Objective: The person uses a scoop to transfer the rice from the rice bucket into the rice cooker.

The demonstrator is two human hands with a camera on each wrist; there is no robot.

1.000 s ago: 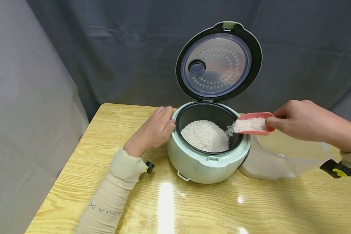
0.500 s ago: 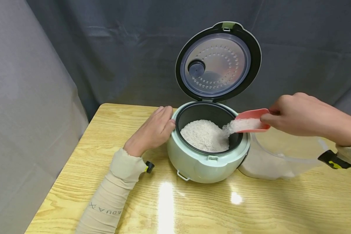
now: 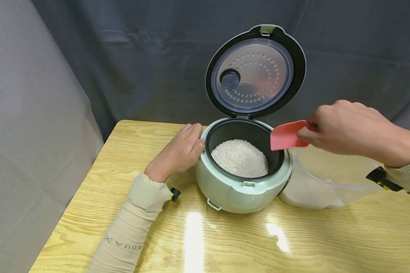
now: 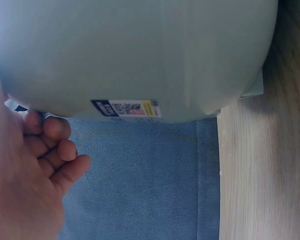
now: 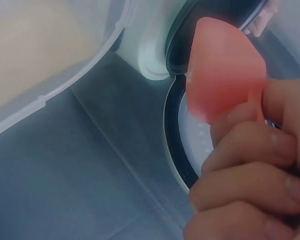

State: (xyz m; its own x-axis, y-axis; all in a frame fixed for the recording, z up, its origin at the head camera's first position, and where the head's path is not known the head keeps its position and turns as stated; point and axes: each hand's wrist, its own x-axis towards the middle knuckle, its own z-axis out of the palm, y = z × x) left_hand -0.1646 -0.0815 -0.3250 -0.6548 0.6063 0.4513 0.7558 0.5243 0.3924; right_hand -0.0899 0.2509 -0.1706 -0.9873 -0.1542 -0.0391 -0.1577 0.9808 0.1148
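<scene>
A pale green rice cooker [image 3: 237, 201] stands on the table with its lid [image 3: 256, 76] raised. White rice [image 3: 240, 158] lies heaped in its dark inner pot [image 3: 240, 129]. My left hand [image 3: 179, 151] holds the cooker's left rim, and the left wrist view shows its fingers [image 4: 65, 150] curled beside the cooker wall. Over the pot's right edge my right hand [image 3: 348, 129] grips a pink scoop [image 3: 287, 135] by its handle. The scoop is tipped towards the pot, and no rice shows on its face. In the right wrist view the fingers [image 5: 250, 185] wrap the handle.
A clear plastic bin [image 3: 331, 185] with rice in it stands right of the cooker, below the right forearm. The wooden table [image 3: 150, 227] reaches back to a dark grey curtain [image 3: 140, 68]. A lighter grey cloth [image 3: 37, 132] hangs at the left.
The right hand has risen and moved left, tilting the scoop. The rice that lay on the scoop has poured into the pot. My left hand has stayed on the cooker.
</scene>
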